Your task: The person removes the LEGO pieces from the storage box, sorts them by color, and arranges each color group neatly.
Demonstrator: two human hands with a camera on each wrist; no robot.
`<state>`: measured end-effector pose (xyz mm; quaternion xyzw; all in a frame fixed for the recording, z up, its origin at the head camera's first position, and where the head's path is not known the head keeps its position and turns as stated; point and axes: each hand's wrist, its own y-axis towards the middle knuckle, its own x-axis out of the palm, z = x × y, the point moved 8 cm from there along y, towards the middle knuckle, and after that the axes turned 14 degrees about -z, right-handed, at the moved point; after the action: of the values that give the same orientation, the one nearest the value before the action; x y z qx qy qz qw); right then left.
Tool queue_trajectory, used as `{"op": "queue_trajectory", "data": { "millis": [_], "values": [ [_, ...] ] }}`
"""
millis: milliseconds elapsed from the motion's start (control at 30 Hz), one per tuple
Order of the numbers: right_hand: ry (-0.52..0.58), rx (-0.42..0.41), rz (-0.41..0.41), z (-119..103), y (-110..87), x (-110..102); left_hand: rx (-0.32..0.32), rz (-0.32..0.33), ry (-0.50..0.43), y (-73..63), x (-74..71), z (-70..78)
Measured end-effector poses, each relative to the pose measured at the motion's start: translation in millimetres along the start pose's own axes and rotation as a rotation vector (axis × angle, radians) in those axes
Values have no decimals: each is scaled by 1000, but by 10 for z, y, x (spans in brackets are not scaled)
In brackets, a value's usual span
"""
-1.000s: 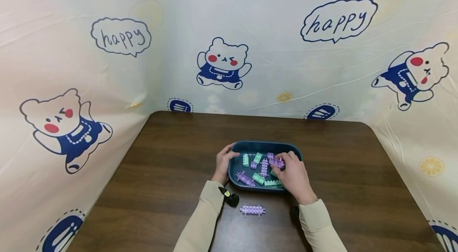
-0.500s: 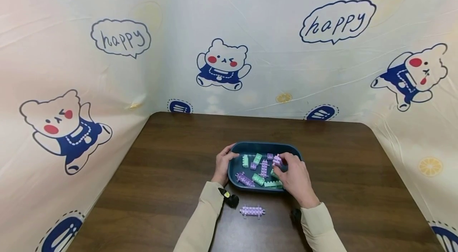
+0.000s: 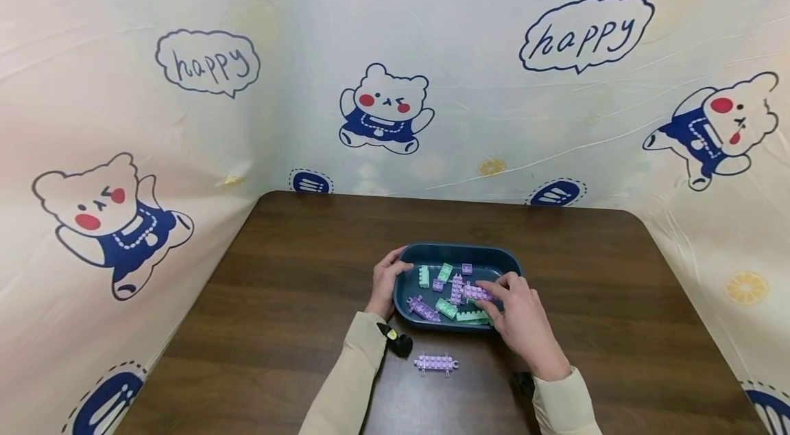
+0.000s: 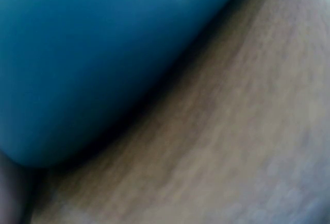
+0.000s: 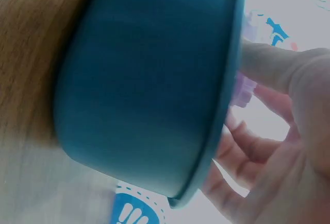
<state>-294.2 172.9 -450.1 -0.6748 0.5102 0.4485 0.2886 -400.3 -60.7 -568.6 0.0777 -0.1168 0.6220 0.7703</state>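
Observation:
A dark blue-green plastic tray point(image 3: 457, 248) holds several purple and mint-green toy building blocks. My left hand point(image 3: 384, 287) grips the tray's left end, thumb over the rim and fingers outside. My right hand point(image 3: 524, 318) reaches over the right end, pinching a purple building block point(image 3: 475, 292) between thumb and fingers, beside another purple block point(image 3: 457, 289). In the right wrist view, the tray wall point(image 5: 144, 80) hides much of the pinched block. A light purple block point(image 3: 435, 363) with studs and small side pegs lies on the table in front of the tray.
The brown wooden table point(image 3: 308, 250) reaches back to a printed cloth point(image 3: 469, 133) with bears and "happy" bubbles, which also hangs along both sides. The tray's blue wall point(image 4: 93, 54) fills much of the left wrist view, which is blurred.
My right hand has shifted a little right and toward me, and the purple block it pinches has turned and come down closer to the middle blocks. My left hand stays on the tray.

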Motion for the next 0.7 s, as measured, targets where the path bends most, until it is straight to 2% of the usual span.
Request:
{"op": "queue_trajectory", "data": {
  "millis": [133, 333, 500, 700],
  "values": [
    [-17, 0, -33, -31, -57, 20, -2, -1, -1, 0, 4, -4],
    [9, 17, -10, -69, -147, -10, -7, -7, -15, 3, 2, -3],
    [53, 57, -14, -70, -231, -16, -10, -8, -17, 3, 4, -2],
    [71, 65, -22, -99, -328, -1, -17, -1, -6, 1, 10, 7]
  ]
}}
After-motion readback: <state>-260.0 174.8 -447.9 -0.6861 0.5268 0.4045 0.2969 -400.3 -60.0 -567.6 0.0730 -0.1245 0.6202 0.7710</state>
